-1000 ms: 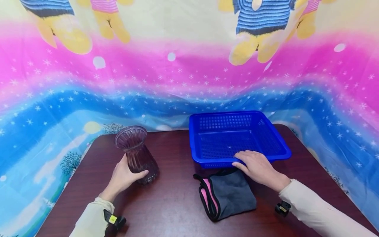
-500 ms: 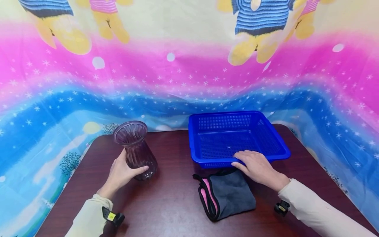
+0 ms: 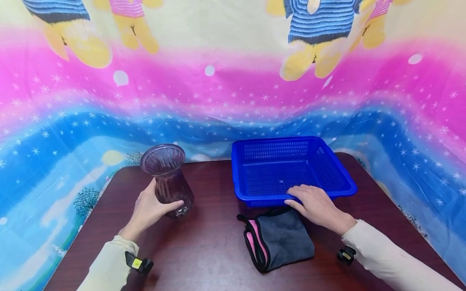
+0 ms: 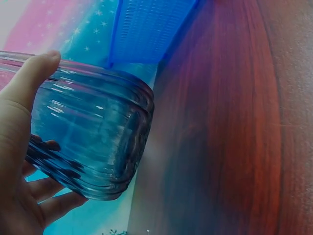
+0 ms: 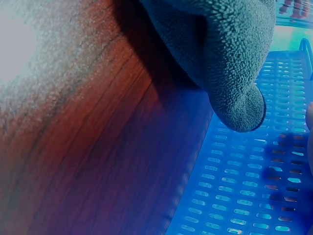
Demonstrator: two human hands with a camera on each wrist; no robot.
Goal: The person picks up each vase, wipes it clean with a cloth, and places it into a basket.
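My left hand (image 3: 147, 208) grips a ribbed, purple-tinted glass vase (image 3: 172, 188), thumb across its near side and the other fingers behind it. The vase has a flared mouth that tips toward the left. In the left wrist view, the fingers show beneath the vase (image 4: 93, 127), whose base stands out past the hand. At the right, my right hand (image 3: 316, 206) holds the front rim of a blue plastic basket (image 3: 238, 178), fingers over the edge and thumb on the outer side. Only a sliver of that hand shows in the right wrist view, beside the basket's slotted wall (image 5: 234, 186).
A folded grey cloth (image 3: 285, 240) with black edging and a pink inner side lies in front of the basket, close under the right hand. All this is on a dark reddish wooden table (image 3: 204, 250). A colourful printed curtain (image 3: 204, 93) hangs behind the table's far edge.
My left hand has raised the vase a little and turned it; its mouth sits higher in view. The right hand, basket and cloth stay where they were.
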